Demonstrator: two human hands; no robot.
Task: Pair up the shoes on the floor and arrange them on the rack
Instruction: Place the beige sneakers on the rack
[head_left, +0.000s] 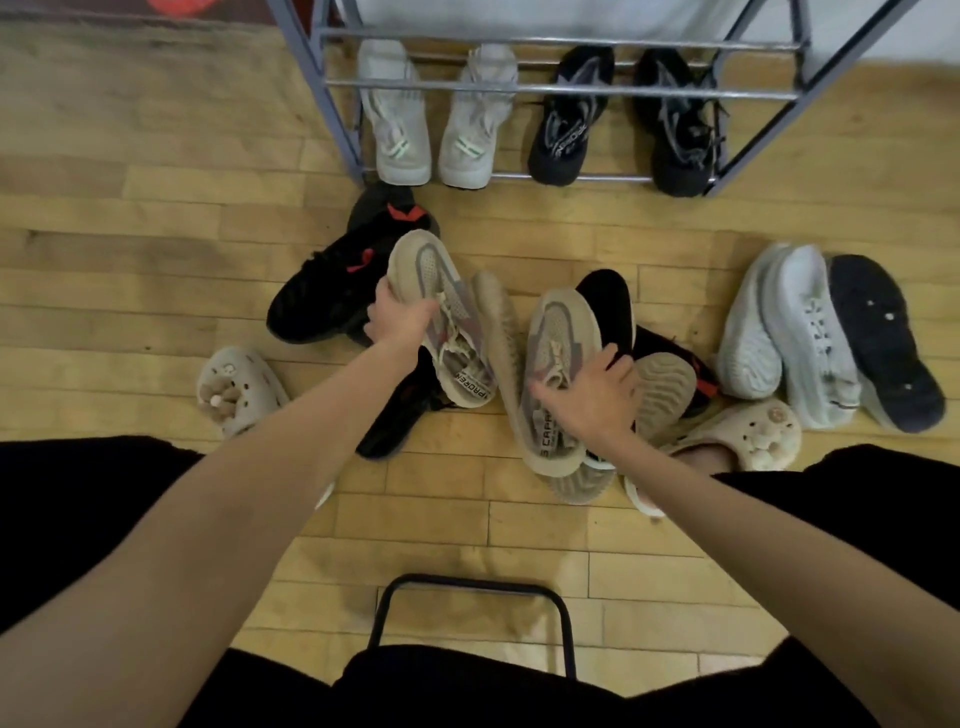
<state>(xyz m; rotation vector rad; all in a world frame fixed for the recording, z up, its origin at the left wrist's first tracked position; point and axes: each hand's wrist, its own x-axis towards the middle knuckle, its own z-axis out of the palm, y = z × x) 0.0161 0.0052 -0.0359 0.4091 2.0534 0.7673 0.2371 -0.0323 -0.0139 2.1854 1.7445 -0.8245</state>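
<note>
A grey metal shoe rack (332, 119) stands at the far side of the wooden floor (130, 249), and its lowest tier already carries two finished pairs: white sneakers (400, 119) on the left and black sneakers (569, 124) to their right, all four pointing toes outward. The upper rails that show carry nothing, so by my reckoning the job is well under halfway, with most of the footwear in a loose heap on the boards between the rack and the seated person. In that heap lie black shoes with red marks (332, 280), one far left and at least one more partly buried in the middle, a pale grey-white sneaker (810, 332) on its side at the right touching an upturned dark sole (883, 343), and what may be further shoes underneath, though the pile hides too much to count pairs. Two cream clogs (236, 389) sit apart from each other at either side; the right one is plainly worn on the person's foot and the left probably is too. The pair now being matched is the beige knit pair: the left hand (400, 317) grips one beige sneaker (441, 312) with fingers curled around its side near the laces, raised above the black shoes, while the right hand (592, 400) holds the other beige sneaker (556, 374) across its tongue, fingers wrapped over the upper. Both still have to go up to the rack.
</note>
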